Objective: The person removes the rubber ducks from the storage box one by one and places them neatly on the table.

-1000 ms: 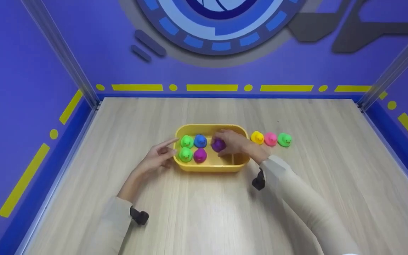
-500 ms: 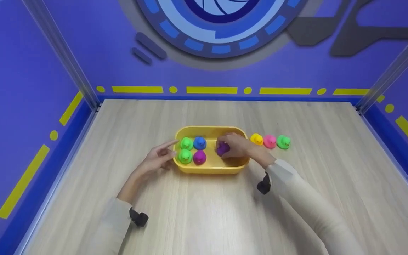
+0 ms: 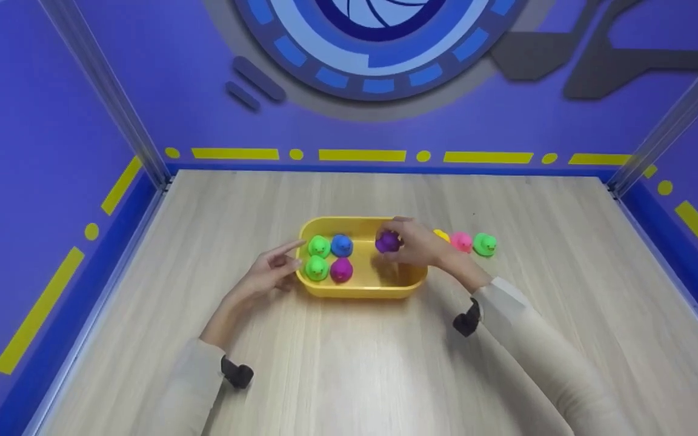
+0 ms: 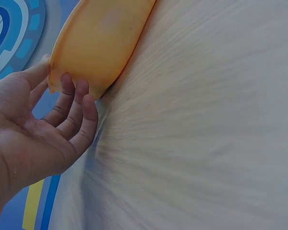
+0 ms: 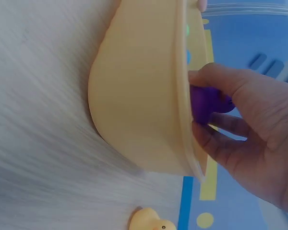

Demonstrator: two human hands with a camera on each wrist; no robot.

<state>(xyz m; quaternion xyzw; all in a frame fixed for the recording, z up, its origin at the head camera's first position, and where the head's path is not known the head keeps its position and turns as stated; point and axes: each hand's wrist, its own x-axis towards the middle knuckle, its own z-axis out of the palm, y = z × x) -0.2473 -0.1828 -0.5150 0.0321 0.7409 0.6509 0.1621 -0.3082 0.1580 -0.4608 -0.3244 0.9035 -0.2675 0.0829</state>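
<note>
A yellow oblong tub (image 3: 361,291) stands on the wooden table. My right hand (image 3: 418,243) reaches over its right end and grips a dark purple rubber duck (image 3: 388,241) between thumb and fingers. In the right wrist view, that purple duck (image 5: 205,103) is up at the level of the tub's rim. At the left end, my left hand (image 3: 269,269) touches the tub with loosely bent fingers. Inside the tub, on its left side, sit two green ducks (image 3: 317,268), a blue duck (image 3: 342,245) and a magenta duck (image 3: 342,269).
Right of the tub, a yellow duck (image 5: 151,221), a pink duck (image 3: 461,242) and a green duck (image 3: 485,244) stand in a row on the table (image 3: 349,357). My right hand partly hides the yellow one. Blue printed panels (image 3: 349,130) enclose the back and sides.
My right hand has lifted the purple duck from the tub's floor and shifted it right, towards the tub's right end. The left hand has stayed at the left end.
</note>
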